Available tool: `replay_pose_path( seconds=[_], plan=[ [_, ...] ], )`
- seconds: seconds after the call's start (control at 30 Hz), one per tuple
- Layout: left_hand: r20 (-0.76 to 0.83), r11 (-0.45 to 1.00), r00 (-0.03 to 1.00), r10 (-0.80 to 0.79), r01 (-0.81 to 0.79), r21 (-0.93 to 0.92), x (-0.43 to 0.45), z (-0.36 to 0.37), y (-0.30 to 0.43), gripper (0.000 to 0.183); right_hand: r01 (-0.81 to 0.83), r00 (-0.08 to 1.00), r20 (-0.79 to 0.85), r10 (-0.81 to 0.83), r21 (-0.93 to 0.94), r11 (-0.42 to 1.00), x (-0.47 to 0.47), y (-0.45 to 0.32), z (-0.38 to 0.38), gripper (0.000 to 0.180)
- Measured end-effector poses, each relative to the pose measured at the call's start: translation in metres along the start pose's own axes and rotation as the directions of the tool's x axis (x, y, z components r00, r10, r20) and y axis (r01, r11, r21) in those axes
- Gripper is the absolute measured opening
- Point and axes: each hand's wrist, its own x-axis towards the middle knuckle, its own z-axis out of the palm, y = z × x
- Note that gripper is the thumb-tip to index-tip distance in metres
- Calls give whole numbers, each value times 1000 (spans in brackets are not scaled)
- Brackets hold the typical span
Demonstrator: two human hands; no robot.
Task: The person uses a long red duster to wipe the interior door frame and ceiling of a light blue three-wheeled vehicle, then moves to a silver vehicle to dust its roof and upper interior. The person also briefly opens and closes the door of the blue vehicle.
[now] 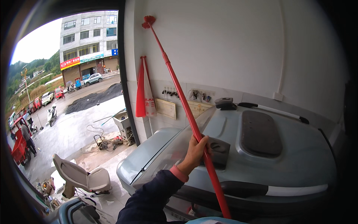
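My left hand [196, 151], in a dark sleeve with a pink cuff, is closed around a long red telescopic pole [181, 96]. The pole slants up and to the left. At its far end a red bristle brush head [148, 21] is at the white wall [223, 42], near the corner by the doorway; whether it touches cannot be told. Below the hand, the pole runs down to the bottom edge, over the side of a grey-blue car [223, 126] with a dark roof panel [261, 133]. My right hand is out of view.
A red and white banner [144, 95] hangs by the doorway. Keys [170, 92] and framed boards [165, 108] are on the wall. A loose beige car seat [84, 176], a coiled hose [109, 144] and a sink [121, 119] stand left. Outside, a person [27, 137] is beside a red vehicle.
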Motion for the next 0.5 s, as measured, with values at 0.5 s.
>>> replay_pose_path(
  seconds=[0.5],
  plan=[
    [489,979,851,-189,202,28,-155,96,-86,31,8,999,37,-8,24,1000,-1,-3,2,30]
  ],
)
